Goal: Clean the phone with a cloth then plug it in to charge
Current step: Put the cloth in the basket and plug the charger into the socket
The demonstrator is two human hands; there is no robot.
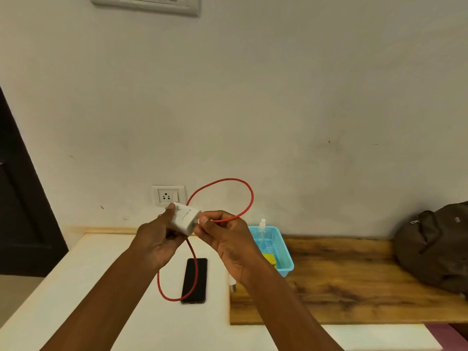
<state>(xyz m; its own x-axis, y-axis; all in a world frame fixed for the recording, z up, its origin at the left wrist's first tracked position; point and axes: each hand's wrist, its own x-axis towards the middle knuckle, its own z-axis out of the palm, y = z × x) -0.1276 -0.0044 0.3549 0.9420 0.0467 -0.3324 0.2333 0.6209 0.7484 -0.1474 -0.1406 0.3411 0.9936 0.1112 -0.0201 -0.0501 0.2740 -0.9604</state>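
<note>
Phone [194, 280] flat on bench [106, 287], below hands, red cable [249, 196] at its near end. Left hand [154, 239] gripping white charger adapter [184, 219]; right hand [222, 236] pinching cable plug at adapter. Seat plug squarely, then prongs into wall socket [167, 196] just above.

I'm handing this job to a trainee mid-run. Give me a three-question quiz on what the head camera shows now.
1. True or false: the white charger adapter is already plugged into the wall socket.
2. Which holds the adapter body: A) left hand, B) right hand, C) neither?
3. Fill in: the phone lies screen-up on the ____ surface, left of the blue basket.

Key
1. False; it is held in front of the socket, prongs out.
2. A; the right hand pinches the red cable end at the adapter.
3. white
</note>
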